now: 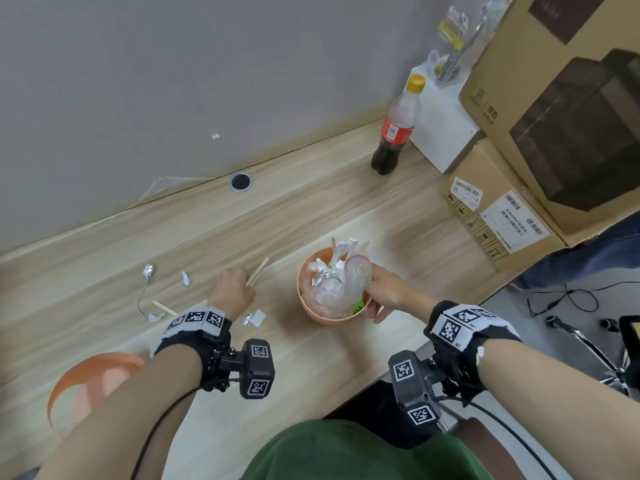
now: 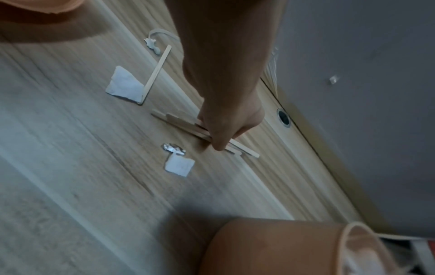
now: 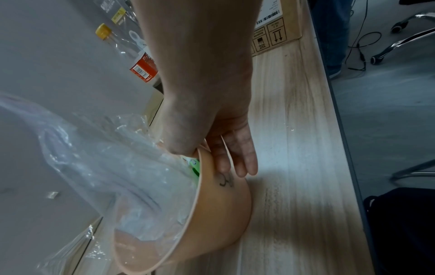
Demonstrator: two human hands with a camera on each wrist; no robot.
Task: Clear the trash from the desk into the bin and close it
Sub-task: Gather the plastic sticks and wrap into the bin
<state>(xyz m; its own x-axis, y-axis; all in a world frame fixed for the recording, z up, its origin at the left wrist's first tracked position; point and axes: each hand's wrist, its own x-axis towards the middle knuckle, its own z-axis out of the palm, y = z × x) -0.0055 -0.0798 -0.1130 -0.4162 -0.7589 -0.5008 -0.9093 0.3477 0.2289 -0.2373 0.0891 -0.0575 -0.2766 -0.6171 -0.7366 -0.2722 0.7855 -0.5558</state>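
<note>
A small orange bin (image 1: 313, 311) stands on the wooden desk (image 1: 346, 209), stuffed with clear plastic bags (image 1: 332, 285) and foil. My right hand (image 1: 384, 292) pinches its near-right rim, thumb inside and fingers on the outer wall (image 3: 237, 163). My left hand (image 1: 235, 289) grips a bundle of flat wooden sticks (image 2: 179, 121) just left of the bin. Its orange lid (image 1: 93, 379) lies at the desk's near left. Loose on the desk are a foil ball (image 1: 149, 271), paper scraps (image 1: 186, 278), a white tie (image 1: 142, 303), one more stick (image 1: 165, 308) and a foil bit with paper (image 1: 254, 318).
A cola bottle (image 1: 394, 129) stands at the back by the wall, with a white box (image 1: 443, 133) and stacked cardboard boxes (image 1: 554, 116) to its right. A cable hole (image 1: 240, 181) sits near the wall. The desk edge runs along the right, with chair legs (image 1: 588, 344) beyond.
</note>
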